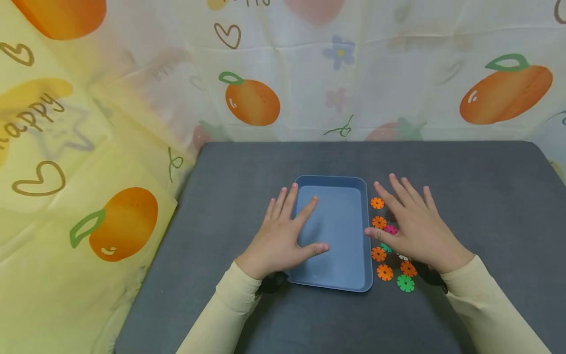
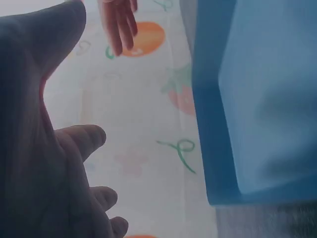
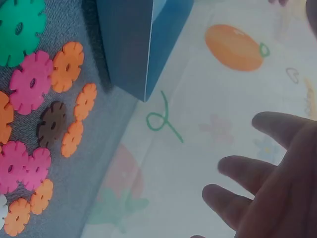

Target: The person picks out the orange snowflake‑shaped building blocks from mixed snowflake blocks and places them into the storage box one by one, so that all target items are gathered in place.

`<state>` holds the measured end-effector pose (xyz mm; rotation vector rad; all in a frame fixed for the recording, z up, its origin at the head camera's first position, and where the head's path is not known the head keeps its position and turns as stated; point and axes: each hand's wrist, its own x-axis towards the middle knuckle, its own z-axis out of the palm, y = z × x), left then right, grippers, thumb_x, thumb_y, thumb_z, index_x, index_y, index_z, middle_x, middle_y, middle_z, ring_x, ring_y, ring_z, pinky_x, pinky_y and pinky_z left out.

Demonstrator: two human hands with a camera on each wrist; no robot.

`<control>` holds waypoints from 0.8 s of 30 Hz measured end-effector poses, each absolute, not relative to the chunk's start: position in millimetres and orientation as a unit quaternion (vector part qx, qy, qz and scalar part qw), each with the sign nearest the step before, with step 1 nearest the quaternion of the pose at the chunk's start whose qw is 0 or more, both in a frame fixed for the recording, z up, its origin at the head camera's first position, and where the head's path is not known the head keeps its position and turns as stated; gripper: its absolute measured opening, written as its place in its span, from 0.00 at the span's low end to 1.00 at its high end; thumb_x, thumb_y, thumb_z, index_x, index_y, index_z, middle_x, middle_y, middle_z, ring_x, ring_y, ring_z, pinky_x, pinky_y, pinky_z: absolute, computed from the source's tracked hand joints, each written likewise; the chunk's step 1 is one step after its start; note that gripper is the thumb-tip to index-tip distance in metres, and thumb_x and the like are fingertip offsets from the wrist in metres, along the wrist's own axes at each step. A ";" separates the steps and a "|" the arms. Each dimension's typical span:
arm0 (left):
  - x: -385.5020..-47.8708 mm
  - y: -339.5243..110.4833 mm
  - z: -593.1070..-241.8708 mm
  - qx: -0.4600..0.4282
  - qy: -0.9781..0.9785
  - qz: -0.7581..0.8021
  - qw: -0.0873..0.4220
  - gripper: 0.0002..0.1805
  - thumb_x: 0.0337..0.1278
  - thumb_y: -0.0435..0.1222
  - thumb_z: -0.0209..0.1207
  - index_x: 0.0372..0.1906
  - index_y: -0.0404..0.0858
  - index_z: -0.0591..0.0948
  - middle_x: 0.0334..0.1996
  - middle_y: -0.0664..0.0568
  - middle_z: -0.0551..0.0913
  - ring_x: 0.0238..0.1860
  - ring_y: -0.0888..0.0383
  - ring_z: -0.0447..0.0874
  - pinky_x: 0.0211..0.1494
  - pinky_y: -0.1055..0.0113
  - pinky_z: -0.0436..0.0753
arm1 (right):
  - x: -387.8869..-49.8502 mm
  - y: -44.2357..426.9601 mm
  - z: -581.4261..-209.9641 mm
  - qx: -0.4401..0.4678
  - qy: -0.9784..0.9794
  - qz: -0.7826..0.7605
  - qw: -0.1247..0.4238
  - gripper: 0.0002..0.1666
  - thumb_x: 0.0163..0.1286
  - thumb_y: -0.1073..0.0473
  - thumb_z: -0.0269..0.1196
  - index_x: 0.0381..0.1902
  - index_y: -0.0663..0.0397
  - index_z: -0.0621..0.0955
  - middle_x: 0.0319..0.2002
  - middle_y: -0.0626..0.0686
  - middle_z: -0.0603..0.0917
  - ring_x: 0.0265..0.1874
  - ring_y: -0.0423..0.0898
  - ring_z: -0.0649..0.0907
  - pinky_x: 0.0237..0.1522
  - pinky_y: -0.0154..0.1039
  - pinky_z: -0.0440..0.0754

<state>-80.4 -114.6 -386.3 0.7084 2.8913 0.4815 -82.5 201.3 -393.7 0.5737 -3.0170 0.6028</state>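
Observation:
A shallow blue tray (image 1: 333,236) lies on the grey table with nothing in it. My left hand (image 1: 283,238), fingers spread, hovers over the tray's left side. The right hand (image 1: 413,228) is also spread, held above a group of flat notched plastic discs right of the tray. Among them are an orange disc (image 1: 384,272), a green disc (image 1: 405,283) and a pink disc (image 1: 391,229). The right wrist view adds a dark brown disc (image 3: 51,124) and a partly cut-off white one (image 3: 2,210). Neither hand holds anything. Some discs are hidden beneath the right hand.
The grey table (image 1: 239,196) extends to both sides of the tray. Behind it hangs a pale curtain (image 1: 305,98) printed with fruit, hearts and flowers. A yellow printed cloth (image 1: 57,285) borders the table's left edge.

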 end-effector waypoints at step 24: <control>-99.3 -146.0 -446.9 0.120 0.906 0.374 0.160 0.55 0.70 0.65 0.57 0.87 0.45 0.45 0.85 0.49 0.51 0.83 0.51 0.53 0.80 0.47 0.61 | -135.3 202.8 -418.4 0.120 -0.953 0.273 -0.044 0.21 0.76 0.64 0.60 0.64 0.65 0.82 0.60 0.67 0.83 0.47 0.62 0.85 0.41 0.55 0.81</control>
